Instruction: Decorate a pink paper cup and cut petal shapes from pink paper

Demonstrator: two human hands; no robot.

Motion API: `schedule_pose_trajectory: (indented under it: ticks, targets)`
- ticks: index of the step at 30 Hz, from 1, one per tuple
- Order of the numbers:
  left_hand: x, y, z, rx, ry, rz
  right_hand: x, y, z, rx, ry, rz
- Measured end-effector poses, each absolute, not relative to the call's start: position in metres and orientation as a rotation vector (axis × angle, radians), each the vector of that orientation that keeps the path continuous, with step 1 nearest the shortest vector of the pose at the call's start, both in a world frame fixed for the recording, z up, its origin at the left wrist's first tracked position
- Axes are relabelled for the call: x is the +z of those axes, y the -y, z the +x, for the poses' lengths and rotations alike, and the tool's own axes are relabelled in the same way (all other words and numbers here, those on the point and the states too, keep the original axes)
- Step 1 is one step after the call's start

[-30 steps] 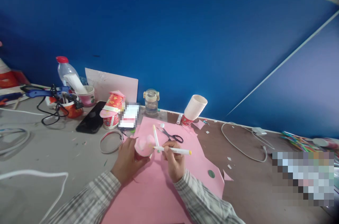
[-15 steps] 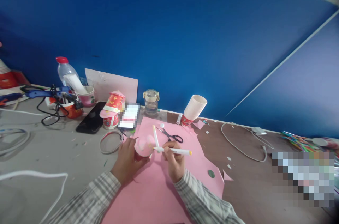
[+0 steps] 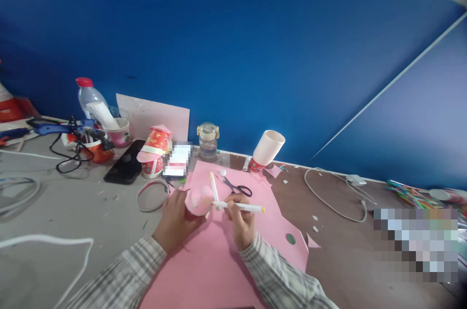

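My left hand [image 3: 179, 217] is closed around the side of a paper cup [image 3: 199, 200] with pink and white patches on the face turned up to me. In my right hand [image 3: 241, 221] is a white marker pen [image 3: 242, 207] with a yellow end, pinched between thumb and fingers. Its tip meets the cup's right edge; whether it touches I cannot tell. Another white marker [image 3: 214, 187] lies just behind the tip. A pair of scissors [image 3: 239, 188] with black handles rests beyond my right hand. Underneath is a large sheet of pink paper [image 3: 204, 270].
Behind on the left stand a red decorated cup model [image 3: 156, 146], a black phone [image 3: 126, 163] and a tape roll [image 3: 153, 196]. A lidded jar [image 3: 208, 141] and stacked paper cups [image 3: 268, 148] stand near the blue wall. A white cable [image 3: 328, 207] lies to the right.
Hardly anything differs. The pen tip stays at the cup's right edge, and both hands keep their hold; the view has shifted very slightly.
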State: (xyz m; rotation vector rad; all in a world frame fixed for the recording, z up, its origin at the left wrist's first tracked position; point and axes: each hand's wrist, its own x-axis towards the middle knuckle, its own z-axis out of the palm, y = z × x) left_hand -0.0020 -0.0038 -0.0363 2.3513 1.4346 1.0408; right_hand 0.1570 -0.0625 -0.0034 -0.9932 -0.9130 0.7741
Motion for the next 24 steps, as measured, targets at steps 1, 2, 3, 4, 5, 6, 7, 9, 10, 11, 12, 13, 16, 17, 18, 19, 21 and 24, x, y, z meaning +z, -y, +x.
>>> schedule_pose_trajectory:
  ticks: [1,2,3,4,5,6,7,9,10,11,12,13,16,17,18,19,21,24]
  targets:
    - [-0.036,0.0038,-0.0019,1.039,-1.434,2.354,-0.0031,0.0623,0.1566,0.778,0.912,-0.992]
    - [-0.0358,0.0038,-0.0018,1.036,-1.434,2.357,-0.0024,0.0622,0.1562,0.781,0.911,-0.992]
    - [-0.0357,0.0038,-0.0017,1.035,-1.436,2.357,-0.0016,0.0623,0.1558,0.784,0.911,-0.991]
    - [-0.0357,0.0038,-0.0017,1.033,-1.438,2.356,-0.0007,0.0624,0.1554,0.784,0.91,-0.991]
    - [-0.0358,0.0037,-0.0016,1.032,-1.44,2.354,0.0002,0.0625,0.1551,0.784,0.911,-0.99]
    - [-0.0359,0.0037,-0.0017,1.029,-1.44,2.352,0.0009,0.0627,0.155,0.784,0.911,-0.99]
    - [-0.0361,0.0037,-0.0017,1.026,-1.44,2.35,0.0014,0.0629,0.155,0.782,0.912,-0.99]
    - [-0.0363,0.0037,-0.0018,1.022,-1.438,2.345,0.0014,0.0634,0.1553,0.782,0.918,-0.99]
    - [-0.0363,0.0038,-0.0019,1.019,-1.434,2.344,0.0011,0.0636,0.1555,0.782,0.921,-0.991]
    - [-0.0362,0.0039,-0.0019,1.016,-1.432,2.343,0.0007,0.0637,0.1556,0.782,0.925,-0.991]
    - [-0.0362,0.0039,-0.0019,1.015,-1.432,2.342,0.0002,0.0638,0.1558,0.782,0.929,-0.991]
    - [-0.0361,0.004,-0.0019,1.016,-1.431,2.342,-0.0001,0.0638,0.1558,0.782,0.931,-0.992]
    - [-0.0361,0.0039,-0.0019,1.029,-1.433,2.336,-0.0008,0.0629,0.1557,0.776,0.93,-0.993]
    - [-0.0361,0.0038,-0.0019,1.032,-1.433,2.336,-0.0008,0.0625,0.1556,0.774,0.928,-0.993]
    - [-0.0361,0.0037,-0.0019,1.033,-1.435,2.336,-0.0009,0.0621,0.1556,0.772,0.928,-0.994]
    - [-0.0361,0.0036,-0.0019,1.031,-1.437,2.336,-0.001,0.0618,0.1555,0.77,0.927,-0.994]
    - [-0.036,0.0036,-0.002,1.022,-1.442,2.339,-0.0012,0.0615,0.1556,0.771,0.927,-0.994]
    - [-0.0356,0.0039,-0.0019,1.031,-1.44,2.344,-0.0012,0.0622,0.1558,0.776,0.93,-0.993]
